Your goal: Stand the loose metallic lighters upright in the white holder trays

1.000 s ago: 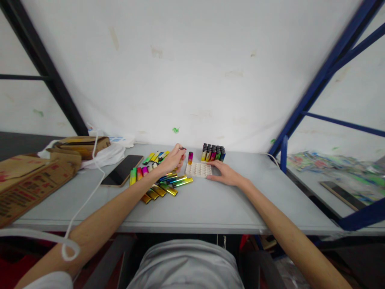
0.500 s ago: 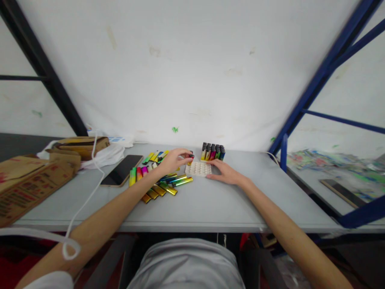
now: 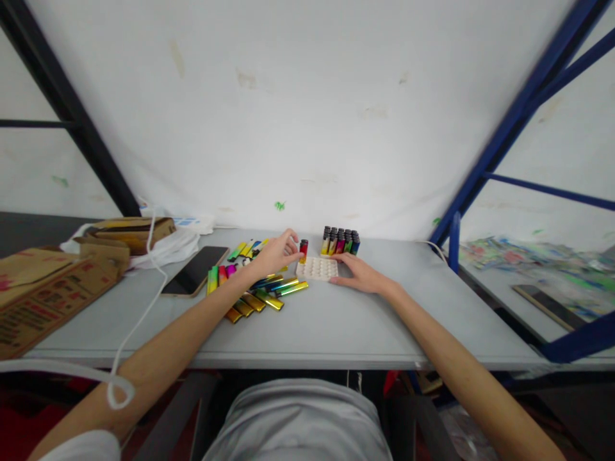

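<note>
A white tray with rows of small holes lies on the table in front of me. One red and yellow lighter stands upright at its far left corner. My left hand is just left of that lighter, its fingers apart and off it, with the thumb close to its base. On the tray's right edge rests my right hand, thumb and fingers spread along its side, gripping it. Loose lighters in many colours lie below and around my left hand, partly hidden by it. A block of upright lighters stands behind the tray.
A dark phone lies left of the loose lighters. Farther left are an open cardboard box, white plastic bags and a white cable crossing my left arm. A blue metal frame borders the table at right.
My left hand has let go of the red and yellow lighter, its fingers lifting and opening. The lighter now stands upright at the tray's corner. My right hand stays at the tray.
</note>
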Action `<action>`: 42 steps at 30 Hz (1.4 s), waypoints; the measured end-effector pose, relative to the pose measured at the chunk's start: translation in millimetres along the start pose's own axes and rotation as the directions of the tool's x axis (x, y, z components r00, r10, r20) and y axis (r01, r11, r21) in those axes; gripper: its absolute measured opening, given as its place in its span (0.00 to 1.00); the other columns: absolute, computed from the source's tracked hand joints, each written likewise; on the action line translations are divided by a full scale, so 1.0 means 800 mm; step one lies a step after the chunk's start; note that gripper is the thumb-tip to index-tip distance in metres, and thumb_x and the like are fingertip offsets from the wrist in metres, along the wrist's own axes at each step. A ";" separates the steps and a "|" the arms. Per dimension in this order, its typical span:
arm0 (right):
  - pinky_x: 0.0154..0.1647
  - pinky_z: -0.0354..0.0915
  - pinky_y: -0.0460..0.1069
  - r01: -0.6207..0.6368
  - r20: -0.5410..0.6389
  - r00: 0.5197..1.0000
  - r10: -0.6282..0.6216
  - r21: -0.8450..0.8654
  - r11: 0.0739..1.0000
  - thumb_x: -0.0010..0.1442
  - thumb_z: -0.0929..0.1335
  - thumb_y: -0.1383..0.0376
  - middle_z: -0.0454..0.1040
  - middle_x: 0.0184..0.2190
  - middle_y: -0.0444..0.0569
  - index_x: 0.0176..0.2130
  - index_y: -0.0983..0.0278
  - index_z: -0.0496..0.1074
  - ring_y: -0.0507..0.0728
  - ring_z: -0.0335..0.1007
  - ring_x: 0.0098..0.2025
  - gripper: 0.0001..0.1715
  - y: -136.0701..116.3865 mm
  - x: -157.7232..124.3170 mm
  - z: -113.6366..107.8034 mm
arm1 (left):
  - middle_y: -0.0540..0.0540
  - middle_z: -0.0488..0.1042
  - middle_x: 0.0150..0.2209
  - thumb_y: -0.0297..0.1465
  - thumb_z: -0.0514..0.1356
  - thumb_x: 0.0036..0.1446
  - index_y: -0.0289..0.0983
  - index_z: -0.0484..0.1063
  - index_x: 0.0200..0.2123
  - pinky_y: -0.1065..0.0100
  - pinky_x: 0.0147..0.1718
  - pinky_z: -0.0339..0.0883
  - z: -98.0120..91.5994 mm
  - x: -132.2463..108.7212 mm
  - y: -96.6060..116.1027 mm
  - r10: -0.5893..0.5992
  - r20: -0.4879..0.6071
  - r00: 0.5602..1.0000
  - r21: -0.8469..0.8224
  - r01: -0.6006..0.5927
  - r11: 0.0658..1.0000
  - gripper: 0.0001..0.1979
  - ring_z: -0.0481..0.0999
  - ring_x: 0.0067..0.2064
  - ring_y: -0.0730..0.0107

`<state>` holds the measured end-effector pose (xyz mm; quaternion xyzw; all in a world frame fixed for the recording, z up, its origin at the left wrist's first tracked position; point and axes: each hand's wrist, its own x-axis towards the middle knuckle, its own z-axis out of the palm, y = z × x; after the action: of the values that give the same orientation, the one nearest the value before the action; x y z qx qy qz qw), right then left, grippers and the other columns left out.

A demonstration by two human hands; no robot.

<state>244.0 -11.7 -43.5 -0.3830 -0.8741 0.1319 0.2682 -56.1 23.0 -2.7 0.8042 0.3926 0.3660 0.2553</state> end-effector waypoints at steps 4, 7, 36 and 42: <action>0.62 0.67 0.65 -0.012 0.002 1.000 0.012 -0.001 1.000 0.63 0.73 0.51 0.73 0.58 0.59 0.64 0.61 0.67 0.67 0.72 0.57 0.35 -0.003 0.000 -0.001 | 0.50 0.72 0.24 0.47 0.66 0.52 0.38 0.69 0.29 0.69 0.29 0.63 -0.017 -0.002 0.016 0.010 0.056 0.998 0.122 -0.017 0.992 0.18 0.71 0.28 0.69; 0.62 0.67 0.65 -0.010 0.010 1.000 0.010 -0.007 1.000 0.64 0.73 0.51 0.73 0.58 0.60 0.64 0.63 0.67 0.67 0.71 0.58 0.35 -0.003 0.001 -0.001 | 0.51 0.71 0.21 0.46 0.68 0.49 0.39 0.72 0.24 0.69 0.26 0.57 -0.031 -0.007 0.031 -0.036 0.266 0.963 0.172 -0.011 0.985 0.17 0.68 0.25 0.69; 0.63 0.67 0.65 0.007 0.021 1.000 -0.007 0.001 1.000 0.64 0.73 0.51 0.73 0.58 0.60 0.63 0.62 0.67 0.66 0.71 0.59 0.35 -0.002 0.001 -0.003 | 0.42 0.80 0.39 0.32 0.61 0.52 0.37 0.81 0.35 0.66 0.44 0.67 -0.020 -0.010 0.045 0.182 0.352 0.918 0.269 -0.286 0.920 0.10 0.78 0.40 0.60; 0.63 0.67 0.65 -0.005 0.036 0.999 0.006 -0.012 1.000 0.64 0.73 0.51 0.72 0.58 0.61 0.64 0.64 0.67 0.67 0.71 0.59 0.35 -0.001 0.002 -0.003 | 0.43 0.79 0.40 0.38 0.63 0.54 0.36 0.78 0.38 0.65 0.42 0.71 -0.024 -0.008 0.053 0.124 0.128 0.984 0.005 -0.126 0.992 0.12 0.78 0.40 0.63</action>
<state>244.3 -11.0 -40.8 -0.3845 -0.8785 0.1343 0.2497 -55.4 -3.6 35.9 0.8505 0.3267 0.3267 0.2512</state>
